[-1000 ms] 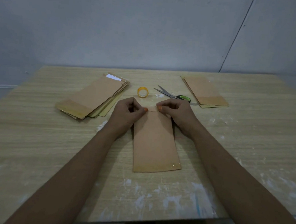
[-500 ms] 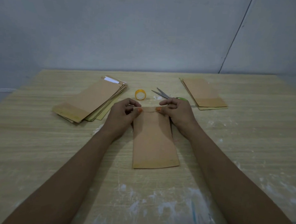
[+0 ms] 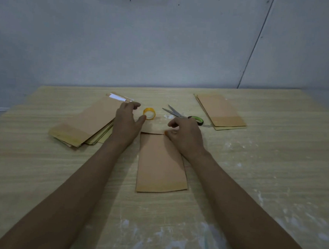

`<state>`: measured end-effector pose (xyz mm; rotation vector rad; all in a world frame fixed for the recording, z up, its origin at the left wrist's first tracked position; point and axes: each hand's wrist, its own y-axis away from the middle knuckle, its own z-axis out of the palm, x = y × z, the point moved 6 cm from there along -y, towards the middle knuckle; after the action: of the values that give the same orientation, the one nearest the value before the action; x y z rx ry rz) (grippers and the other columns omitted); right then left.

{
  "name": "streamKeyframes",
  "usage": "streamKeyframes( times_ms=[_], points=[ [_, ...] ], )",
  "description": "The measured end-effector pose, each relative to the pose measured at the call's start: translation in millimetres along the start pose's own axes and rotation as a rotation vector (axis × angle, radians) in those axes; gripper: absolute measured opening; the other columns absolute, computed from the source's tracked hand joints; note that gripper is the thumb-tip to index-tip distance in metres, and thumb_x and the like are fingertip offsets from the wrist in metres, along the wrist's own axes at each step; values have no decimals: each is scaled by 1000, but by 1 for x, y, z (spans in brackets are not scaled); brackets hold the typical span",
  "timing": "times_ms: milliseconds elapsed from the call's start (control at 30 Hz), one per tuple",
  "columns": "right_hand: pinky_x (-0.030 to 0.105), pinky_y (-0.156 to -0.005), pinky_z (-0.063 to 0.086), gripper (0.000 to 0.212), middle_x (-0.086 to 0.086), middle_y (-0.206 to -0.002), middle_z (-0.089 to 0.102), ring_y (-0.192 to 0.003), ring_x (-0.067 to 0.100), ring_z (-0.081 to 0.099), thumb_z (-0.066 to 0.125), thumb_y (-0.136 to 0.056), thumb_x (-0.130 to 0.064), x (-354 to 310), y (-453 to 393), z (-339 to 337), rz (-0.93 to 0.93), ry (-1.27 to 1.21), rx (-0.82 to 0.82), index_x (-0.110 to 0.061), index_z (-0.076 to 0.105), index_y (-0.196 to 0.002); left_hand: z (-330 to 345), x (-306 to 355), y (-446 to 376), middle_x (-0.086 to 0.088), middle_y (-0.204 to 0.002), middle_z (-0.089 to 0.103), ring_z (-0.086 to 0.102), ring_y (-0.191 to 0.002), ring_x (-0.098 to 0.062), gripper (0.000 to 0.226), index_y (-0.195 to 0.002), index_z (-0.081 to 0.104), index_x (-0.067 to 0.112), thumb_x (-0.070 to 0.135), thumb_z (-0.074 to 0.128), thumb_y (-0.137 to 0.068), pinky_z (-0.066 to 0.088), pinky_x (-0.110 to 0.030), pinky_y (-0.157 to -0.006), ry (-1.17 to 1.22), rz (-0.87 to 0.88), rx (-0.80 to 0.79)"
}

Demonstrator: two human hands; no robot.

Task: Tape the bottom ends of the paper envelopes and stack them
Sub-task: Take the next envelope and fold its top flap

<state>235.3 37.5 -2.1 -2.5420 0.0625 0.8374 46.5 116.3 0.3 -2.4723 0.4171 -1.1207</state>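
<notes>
— Envelopes in three places on a pale wood-grain tabletop [image 3: 272,169]: how far along does the job look?

— Partway, by the look of it. One brown paper envelope [image 3: 161,162] lies flat at the centre, its far end folded over as a narrow flap. A small stack [image 3: 221,112] sits at two o'clock from it, a darker band across its near end; whether that band is tape cannot be told. A thicker, fanned pile [image 3: 86,123] lies at ten o'clock, and which of the two is the finished one is a guess. The centre envelope does not appear to be stacked yet.

— And the hands?

— The right hand [image 3: 186,135] rests on the envelope's far right corner, fingers [image 3: 170,133] curled and pinching the folded flap. The left hand [image 3: 126,122] is off the envelope at eleven o'clock, fingers spread and relaxed, holding nothing, its thumb just beside the roll of tape [image 3: 149,113]. A judgement only: it is going for tape.

— Materials?

— Thin, matte kraft paper, long rectangles that crease easily; the centre one bows slightly at its near edge. The roll is a small translucent yellow ring standing on edge. Scissors [image 3: 181,114] with steel blades and a green-and-black handle lie at one o'clock, near a scrap of something pale. White smears like dried paint mark the tabletop along its near edge.
</notes>
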Motion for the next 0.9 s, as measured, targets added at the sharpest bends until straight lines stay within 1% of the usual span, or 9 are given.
streamKeyframes(
  times_ms=[100, 167, 300, 400, 467, 533, 633, 733, 900],
  points=[
    [27, -81, 37, 26, 3, -106, 68, -107, 25, 52, 78, -79, -22, -3, 2, -2, -37, 27, 32, -14, 72, -102, 13, -3, -8, -15, -121, 57, 57, -111, -33, 39, -122, 64, 10, 20, 72, -86, 49, -48, -96, -29, -41, -56],
    [25, -79, 38, 24, 3, -99, 68, -101, 23, 55, 78, -78, -21, -3, 1, -2, -42, 7, 40, -14, 72, -100, 17, 0, -10, -16, -116, 59, 59, -106, -34, 30, -116, 68, 8, 19, 71, -88, 48, -44, -96, -50, -28, -68],
    [36, -78, 52, 17, 0, -83, 70, -86, 19, 62, 76, -78, -16, -5, 1, 1, -57, -29, -14, -14, 74, -95, 12, 8, -8, -10, -100, 67, 63, -89, -29, 13, -100, 71, 6, 12, 70, -88, 45, -30, -82, 5, -12, 6],
    [37, -77, 54, 14, 1, -81, 72, -82, 19, 65, 72, -82, -16, -5, 3, 3, -67, -44, -29, -13, 74, -96, 4, 14, -2, -2, -97, 68, 67, -78, -19, 9, -99, 69, 10, 12, 68, -90, 45, -18, -69, 242, -85, 44],
    [36, -77, 54, 14, 3, -82, 73, -82, 19, 66, 70, -84, -16, -4, 4, 1, -48, -76, -5, -12, 74, -96, 5, 21, 5, -1, -97, 66, 70, -69, -13, 7, -101, 65, 10, 11, 65, -94, 48, -19, -63, 451, -143, -13],
    [36, -75, 55, 13, 4, -82, 73, -80, 19, 67, 69, -84, -14, -1, 4, -2, -21, -116, 19, -11, 74, -95, 9, 29, 15, -4, -96, 65, 71, -68, -10, 7, -103, 63, 8, 11, 63, -96, 49, -18, -59, 573, -167, -97],
    [29, -71, 52, 11, 2, -75, 70, -74, 15, 66, 69, -84, -13, 0, 4, -5, 19, -178, 40, -12, 73, -94, 19, 31, 27, -9, -93, 64, 71, -71, -11, 7, -102, 64, 4, 9, 61, -97, 55, -20, -64, 684, -209, -217],
    [22, -68, 48, 10, 0, -74, 67, -70, 11, 62, 69, -86, -12, 3, 4, -8, 78, -282, 72, -9, 73, -95, 25, 24, 31, -18, -93, 65, 69, -69, -10, 18, -109, 63, -5, 8, 61, -97, 54, -18, -65, 705, -257, -291],
    [30, -69, 57, 18, 3, -86, 72, -68, 15, 67, 62, -90, -5, 12, 2, -7, 219, -506, 86, -9, 75, -101, 25, 24, 32, -12, -86, 68, 69, -71, -10, 13, -105, 65, -2, 7, 64, -95, 54, -19, -69, 711, -240, -311]
  ],
)
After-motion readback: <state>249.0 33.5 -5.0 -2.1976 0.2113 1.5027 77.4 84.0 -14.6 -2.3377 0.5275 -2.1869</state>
